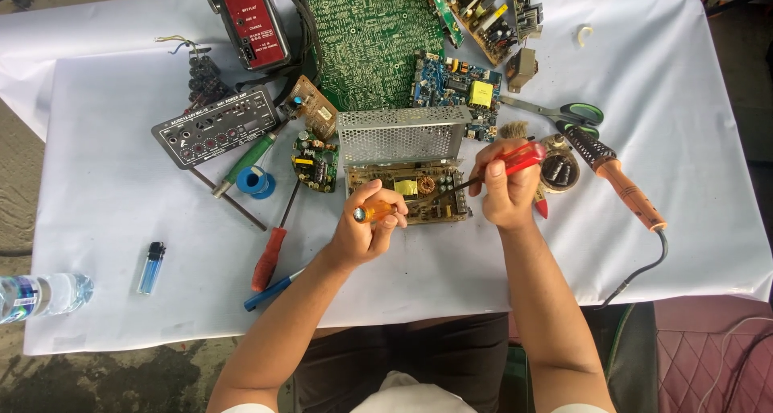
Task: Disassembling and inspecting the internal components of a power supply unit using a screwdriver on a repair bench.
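Head view: power supply box point(407, 189), mesh lid point(400, 134) already up, board bare, sits just past both sets of fingertips. Left hand point(362, 224) fingers curled tight round an orange-handled screwdriver point(372, 212); right hand point(506, 189) grips a red-handled one point(522, 157), tip on the board. Metal, glossy plastic. Board not yet out. Soldering iron point(620, 179) right of the knuckles.

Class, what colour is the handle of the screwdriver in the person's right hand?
Translucent red handle, gripped in the right hand; head view.
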